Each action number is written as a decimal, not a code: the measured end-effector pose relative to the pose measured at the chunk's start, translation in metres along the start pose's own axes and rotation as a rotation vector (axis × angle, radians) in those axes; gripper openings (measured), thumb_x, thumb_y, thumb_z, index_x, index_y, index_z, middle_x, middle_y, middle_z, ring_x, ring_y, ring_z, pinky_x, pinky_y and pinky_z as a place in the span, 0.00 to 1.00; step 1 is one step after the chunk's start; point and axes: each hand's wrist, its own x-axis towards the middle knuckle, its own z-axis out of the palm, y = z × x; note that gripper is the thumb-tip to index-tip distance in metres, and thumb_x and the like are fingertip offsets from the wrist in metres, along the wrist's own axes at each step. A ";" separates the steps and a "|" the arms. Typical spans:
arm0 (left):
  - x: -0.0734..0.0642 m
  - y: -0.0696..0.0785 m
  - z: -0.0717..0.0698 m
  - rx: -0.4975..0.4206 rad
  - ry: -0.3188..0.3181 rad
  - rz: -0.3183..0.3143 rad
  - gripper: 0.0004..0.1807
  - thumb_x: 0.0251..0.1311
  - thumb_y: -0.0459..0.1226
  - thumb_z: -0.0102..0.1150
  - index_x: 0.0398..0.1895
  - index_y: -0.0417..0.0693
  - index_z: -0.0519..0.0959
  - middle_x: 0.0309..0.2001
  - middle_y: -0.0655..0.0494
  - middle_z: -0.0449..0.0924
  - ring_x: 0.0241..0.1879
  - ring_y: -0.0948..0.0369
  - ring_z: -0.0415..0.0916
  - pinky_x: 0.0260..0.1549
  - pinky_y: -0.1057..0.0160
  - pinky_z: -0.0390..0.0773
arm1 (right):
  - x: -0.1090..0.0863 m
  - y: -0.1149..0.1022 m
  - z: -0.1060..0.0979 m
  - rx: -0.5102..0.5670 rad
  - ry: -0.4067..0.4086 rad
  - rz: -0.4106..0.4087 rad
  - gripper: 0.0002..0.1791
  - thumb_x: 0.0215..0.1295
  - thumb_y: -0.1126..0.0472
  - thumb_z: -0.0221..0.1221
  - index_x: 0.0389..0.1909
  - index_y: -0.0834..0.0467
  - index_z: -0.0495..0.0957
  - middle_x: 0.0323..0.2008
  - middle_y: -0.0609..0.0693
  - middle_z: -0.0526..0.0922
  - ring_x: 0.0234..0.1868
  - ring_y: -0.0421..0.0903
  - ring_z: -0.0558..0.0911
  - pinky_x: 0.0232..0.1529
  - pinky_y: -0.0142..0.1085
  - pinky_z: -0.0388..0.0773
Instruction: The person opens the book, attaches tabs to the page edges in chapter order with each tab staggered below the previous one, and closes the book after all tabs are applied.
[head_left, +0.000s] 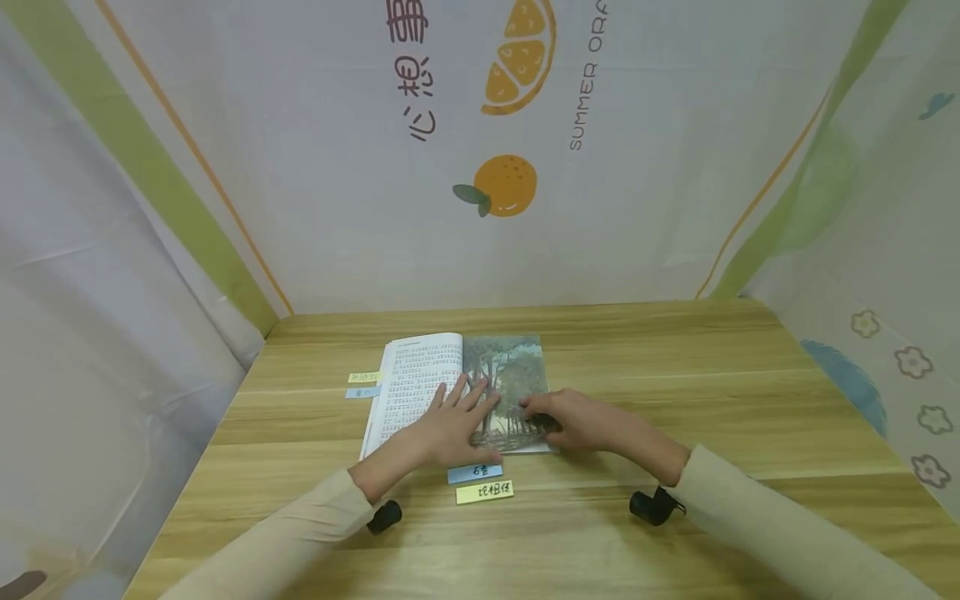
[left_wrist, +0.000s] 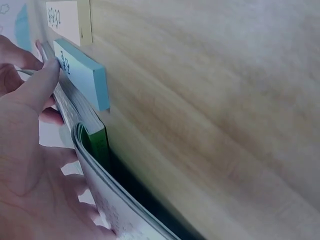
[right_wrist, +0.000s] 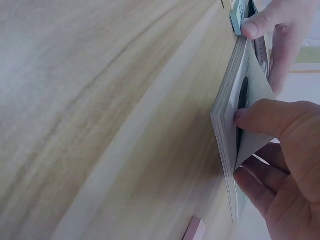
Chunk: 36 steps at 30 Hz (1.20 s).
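An open book [head_left: 423, 367] lies on the wooden table, text on its left page and a tree picture on its right page [head_left: 517, 362]. My left hand [head_left: 453, 429] rests across the book near the spine, fingers spread over the pages. At the book's right edge, my right hand [head_left: 581, 421] pinches a page. In the right wrist view that page [right_wrist: 260, 92] bends up from the stack, with the thumb against it. Just below the book's near edge are a blue sticky-note pad [head_left: 475, 474] and a yellow sticky-note pad [head_left: 484, 492], both with handwriting.
Yellow [head_left: 364, 377] and blue [head_left: 363, 392] labelled notes lie by the book's left edge. A pink block [right_wrist: 195, 229] shows in the right wrist view. Black devices [head_left: 386, 517] sit at both wrists. A printed curtain [head_left: 637, 167] hangs behind the table [head_left: 675, 350].
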 end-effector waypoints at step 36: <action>-0.001 -0.020 -0.017 -0.194 0.301 0.125 0.50 0.60 0.45 0.71 0.78 0.36 0.55 0.71 0.37 0.63 0.70 0.38 0.59 0.66 0.31 0.55 | -0.010 0.019 -0.020 -0.019 0.390 0.030 0.43 0.57 0.77 0.68 0.74 0.66 0.61 0.72 0.68 0.63 0.70 0.66 0.64 0.66 0.60 0.65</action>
